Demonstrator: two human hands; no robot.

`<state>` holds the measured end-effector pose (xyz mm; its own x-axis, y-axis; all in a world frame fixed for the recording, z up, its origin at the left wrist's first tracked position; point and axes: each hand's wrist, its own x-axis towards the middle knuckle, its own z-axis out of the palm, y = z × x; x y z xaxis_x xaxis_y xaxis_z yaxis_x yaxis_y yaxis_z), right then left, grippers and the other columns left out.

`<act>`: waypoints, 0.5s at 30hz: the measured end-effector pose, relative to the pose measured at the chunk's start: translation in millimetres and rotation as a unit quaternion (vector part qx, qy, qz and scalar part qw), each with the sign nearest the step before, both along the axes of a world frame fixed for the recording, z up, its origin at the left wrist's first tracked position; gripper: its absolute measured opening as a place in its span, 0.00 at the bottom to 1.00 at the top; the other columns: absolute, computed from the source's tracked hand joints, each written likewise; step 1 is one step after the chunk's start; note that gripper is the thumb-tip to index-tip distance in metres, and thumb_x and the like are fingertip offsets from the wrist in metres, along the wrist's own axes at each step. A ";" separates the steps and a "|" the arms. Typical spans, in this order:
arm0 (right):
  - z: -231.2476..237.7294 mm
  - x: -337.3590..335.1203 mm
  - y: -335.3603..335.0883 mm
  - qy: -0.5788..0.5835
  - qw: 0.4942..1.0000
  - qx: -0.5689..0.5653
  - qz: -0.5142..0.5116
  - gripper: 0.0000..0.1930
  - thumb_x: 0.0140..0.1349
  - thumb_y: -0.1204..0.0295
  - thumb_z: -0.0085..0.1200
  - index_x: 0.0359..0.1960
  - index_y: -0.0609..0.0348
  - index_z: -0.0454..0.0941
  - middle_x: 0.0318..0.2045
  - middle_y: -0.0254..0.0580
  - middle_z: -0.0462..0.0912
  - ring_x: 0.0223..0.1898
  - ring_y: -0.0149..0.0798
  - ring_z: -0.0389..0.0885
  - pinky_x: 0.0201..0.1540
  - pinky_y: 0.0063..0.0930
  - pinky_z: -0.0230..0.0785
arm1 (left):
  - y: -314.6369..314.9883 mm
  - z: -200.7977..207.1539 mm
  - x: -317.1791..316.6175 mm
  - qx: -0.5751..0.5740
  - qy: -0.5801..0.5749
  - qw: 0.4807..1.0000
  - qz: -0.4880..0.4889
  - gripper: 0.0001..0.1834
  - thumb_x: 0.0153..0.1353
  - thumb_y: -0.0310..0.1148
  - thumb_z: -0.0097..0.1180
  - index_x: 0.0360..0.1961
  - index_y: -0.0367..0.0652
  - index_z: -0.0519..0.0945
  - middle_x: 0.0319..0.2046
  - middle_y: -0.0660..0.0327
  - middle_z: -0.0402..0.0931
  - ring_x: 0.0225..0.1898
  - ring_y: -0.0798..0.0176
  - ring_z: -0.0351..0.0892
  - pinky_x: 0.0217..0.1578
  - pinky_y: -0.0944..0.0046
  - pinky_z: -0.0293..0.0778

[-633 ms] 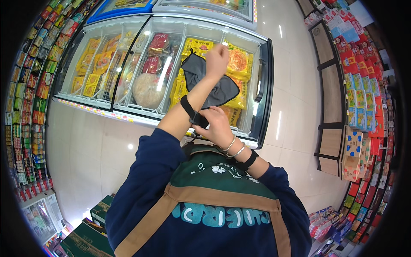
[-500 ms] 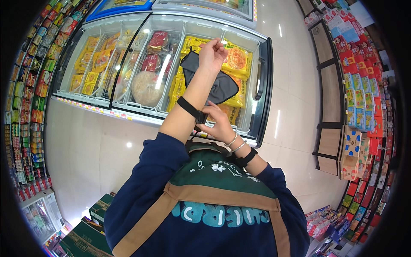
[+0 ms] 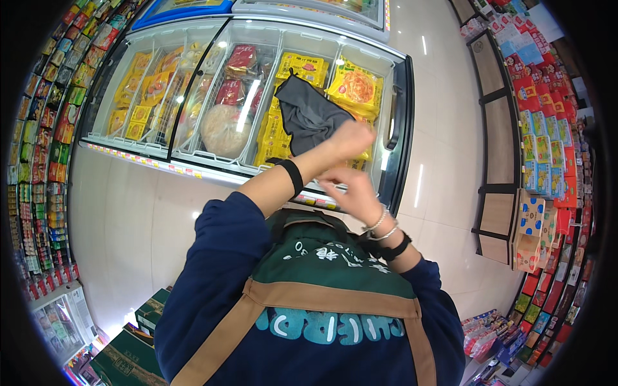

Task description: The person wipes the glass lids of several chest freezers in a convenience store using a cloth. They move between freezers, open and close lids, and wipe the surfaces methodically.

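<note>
Fingers of the left hand (image 3: 353,139) are curled inward, and I cannot tell if they hold something. Fingers of the right hand (image 3: 354,192) are loosely bent with no object visible among them; they are just below the left wrist, and I cannot say whether they touch it.

Largest is the chest freezer (image 3: 400,125), which spreads beyond and to the left of all the fingers. Its white wire dividers (image 3: 261,96) seem to be there for keeping the goods in separate rows.

Next, a grey cloth (image 3: 312,116) with black edging lies under the left fingers and to their left. It drapes flatly, probably because something supports it, packets or glass.

Beyond the left fingers is a yellow noodle-type packet (image 3: 356,87), leaning on others, it seems, because the row is well filled.

Smaller, a black strap (image 3: 291,178) circles the left forearm, to the left of the right fingers; it looks snug, so it should not slide. Smallest, two thin bracelets (image 3: 380,226) sit behind the right fingers, at the wrist.
</note>
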<state>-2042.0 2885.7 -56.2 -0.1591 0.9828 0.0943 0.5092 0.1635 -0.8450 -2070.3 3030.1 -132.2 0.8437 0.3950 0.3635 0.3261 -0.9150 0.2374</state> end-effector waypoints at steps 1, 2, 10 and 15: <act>7.3 8.3 2.1 0.005 0.999 -0.026 -0.026 0.10 0.57 0.69 0.60 0.35 0.64 0.81 0.32 0.47 0.84 0.35 0.48 0.84 0.41 0.36 0.76 | -15.1 -2.6 -0.4 -0.020 0.036 0.997 -0.063 0.05 0.49 0.30 0.58 0.27 0.40 0.79 0.25 0.54 0.79 0.29 0.51 0.83 0.28 0.55 0.77; 11.3 14.3 5.9 0.024 0.998 -0.041 -0.045 0.11 0.58 0.68 0.59 0.35 0.65 0.81 0.32 0.48 0.84 0.34 0.48 0.84 0.39 0.36 0.76 | -31.2 -3.7 -1.1 -0.053 0.083 0.987 -0.125 0.05 0.49 0.30 0.59 0.27 0.40 0.80 0.26 0.55 0.80 0.29 0.52 0.83 0.28 0.55 0.77; -27.1 -6.2 47.8 0.177 0.926 -0.314 0.114 0.16 0.68 0.63 0.51 0.36 0.66 0.80 0.32 0.41 0.85 0.37 0.35 0.82 0.43 0.28 0.72 | -113.6 -20.6 0.2 -0.198 0.041 0.929 -0.311 0.05 0.48 0.32 0.61 0.24 0.42 0.79 0.23 0.57 0.79 0.26 0.54 0.81 0.25 0.56 0.75; -4.1 -21.6 51.1 0.253 0.926 -0.271 0.065 0.06 0.60 0.74 0.60 0.33 0.64 0.79 0.29 0.34 0.83 0.33 0.25 0.79 0.38 0.21 0.71 | -115.2 -31.2 -1.0 -0.199 0.032 0.925 -0.321 0.06 0.48 0.32 0.63 0.22 0.43 0.79 0.22 0.58 0.78 0.25 0.55 0.80 0.24 0.57 0.73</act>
